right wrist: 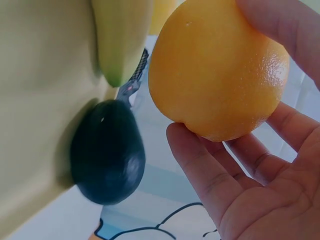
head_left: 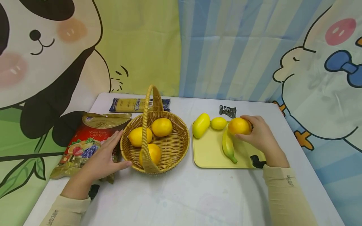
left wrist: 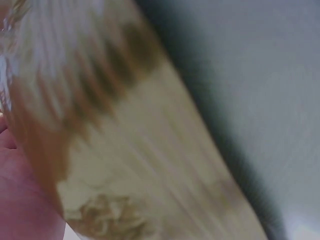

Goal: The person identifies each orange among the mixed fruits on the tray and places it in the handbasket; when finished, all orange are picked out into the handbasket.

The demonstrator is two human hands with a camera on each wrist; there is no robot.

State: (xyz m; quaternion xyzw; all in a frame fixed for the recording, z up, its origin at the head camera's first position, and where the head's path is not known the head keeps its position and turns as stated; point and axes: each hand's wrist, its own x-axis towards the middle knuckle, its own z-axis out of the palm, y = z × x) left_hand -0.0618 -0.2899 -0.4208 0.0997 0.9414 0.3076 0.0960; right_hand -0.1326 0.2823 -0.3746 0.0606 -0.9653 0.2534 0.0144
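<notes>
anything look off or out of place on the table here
Nothing is spilled or damaged. The only oddity: a small dark wrapped packet lies loose on the table behind the yellow tray, apart from the fruit. The basket stands upright.

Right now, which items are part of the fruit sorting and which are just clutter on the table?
In play:
right hand gripping an orange
left hand resting beside the wicker basket
three oranges in the basket
yellow tray with banana, lemon, yellow mango

Lying about:
fruit candy bag
spaghetti packet
small dark wrapper
</notes>
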